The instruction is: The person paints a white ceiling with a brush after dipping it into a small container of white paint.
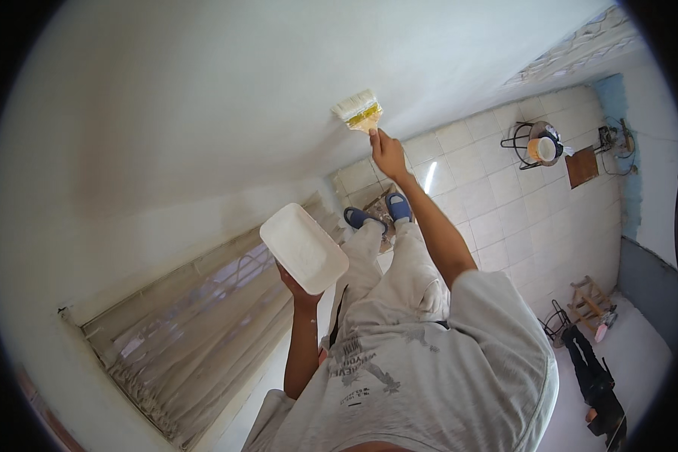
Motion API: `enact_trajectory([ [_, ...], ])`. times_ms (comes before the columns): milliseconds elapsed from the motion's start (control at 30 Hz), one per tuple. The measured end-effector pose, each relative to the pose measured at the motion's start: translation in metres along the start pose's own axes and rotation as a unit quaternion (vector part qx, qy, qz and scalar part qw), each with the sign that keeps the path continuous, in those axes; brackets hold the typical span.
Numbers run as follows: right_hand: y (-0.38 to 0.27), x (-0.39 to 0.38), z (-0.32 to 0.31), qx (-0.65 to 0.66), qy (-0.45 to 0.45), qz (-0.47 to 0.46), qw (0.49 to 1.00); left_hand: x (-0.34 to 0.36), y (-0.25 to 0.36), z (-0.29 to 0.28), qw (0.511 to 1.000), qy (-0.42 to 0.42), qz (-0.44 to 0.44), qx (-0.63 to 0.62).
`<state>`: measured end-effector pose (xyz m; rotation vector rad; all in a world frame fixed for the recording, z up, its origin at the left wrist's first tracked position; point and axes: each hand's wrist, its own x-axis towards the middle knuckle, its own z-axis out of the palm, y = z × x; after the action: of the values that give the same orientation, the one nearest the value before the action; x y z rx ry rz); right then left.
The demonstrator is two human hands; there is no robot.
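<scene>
My right hand (388, 154) is closed round the handle of a wide paintbrush (364, 111). The brush has pale bristles and a yellow band, and its bristles are at the white wall (226, 98); whether they touch it I cannot tell. Lower and to the left, my left hand (300, 288) holds a white rectangular tray (303, 248) from beneath, tilted so its inside shows. White stuff, perhaps paint, coats the tray's inside. Most of the left hand's fingers are hidden under the tray.
My feet, in blue slippers (398, 207), stand on a small stained platform above the tiled floor (497, 181). A curtained window (203, 331) is at the left. On the right are a stool (546, 143) with an orange-and-white bucket (542, 150), a wooden frame (589, 301) and a person in black (599, 392).
</scene>
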<state>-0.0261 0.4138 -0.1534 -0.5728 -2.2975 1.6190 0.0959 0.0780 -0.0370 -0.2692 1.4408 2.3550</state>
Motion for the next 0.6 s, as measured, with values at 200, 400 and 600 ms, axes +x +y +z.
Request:
enact_trajectory([
  [200,0.149,0.028,0.009,-0.136,-0.112,0.297,0.938,0.024,0.007,0.004,0.998,-0.064,-0.022,-0.005],
  [400,0.034,0.016,-0.013,-0.098,-0.011,0.078,0.992,0.017,-0.002,0.006,0.979,-0.003,-0.1,-0.177],
  [600,-0.011,-0.006,-0.037,0.016,0.007,-0.001,1.0,0.026,-0.011,0.014,0.992,-0.017,-0.065,-0.104],
])
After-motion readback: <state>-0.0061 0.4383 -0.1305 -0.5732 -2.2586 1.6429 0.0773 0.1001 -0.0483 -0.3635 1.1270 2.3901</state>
